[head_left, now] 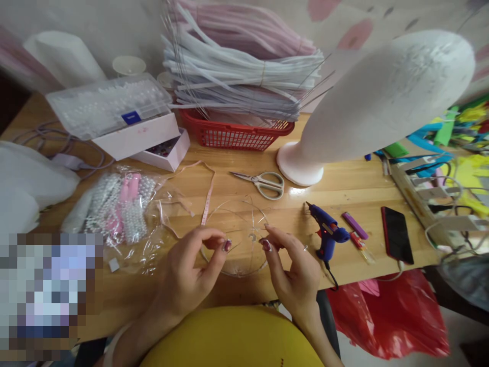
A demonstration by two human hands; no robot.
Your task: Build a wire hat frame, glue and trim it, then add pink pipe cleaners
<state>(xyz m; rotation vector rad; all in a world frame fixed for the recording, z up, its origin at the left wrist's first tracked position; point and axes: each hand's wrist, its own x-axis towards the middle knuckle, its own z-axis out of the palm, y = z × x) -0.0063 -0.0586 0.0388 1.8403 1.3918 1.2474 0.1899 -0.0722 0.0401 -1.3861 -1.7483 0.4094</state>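
Observation:
Near the table's front edge lies a round frame of thin wire (252, 255), with crossing wires inside its ring. My left hand (194, 265) is over its left side, thumb and forefinger pinched on a thin wire that points right. On the right side, my right hand (292, 267) has its thumb and forefinger pressed together at a fine wire near the middle of the frame. Beyond the frame are scissors (270, 185) with pale handles, and a pink measuring tape (208, 199) curves to its left. A blue glue gun (329, 233) lies to the right of my right hand.
A red basket (237, 137) of pipe cleaners is at the back, beside a tall white foam form (355, 107). Bagged silver beads (122, 209) and boxes (137, 135) lie left. A phone (397, 234), purple lighter (355, 226) and power strip (416, 199) are right.

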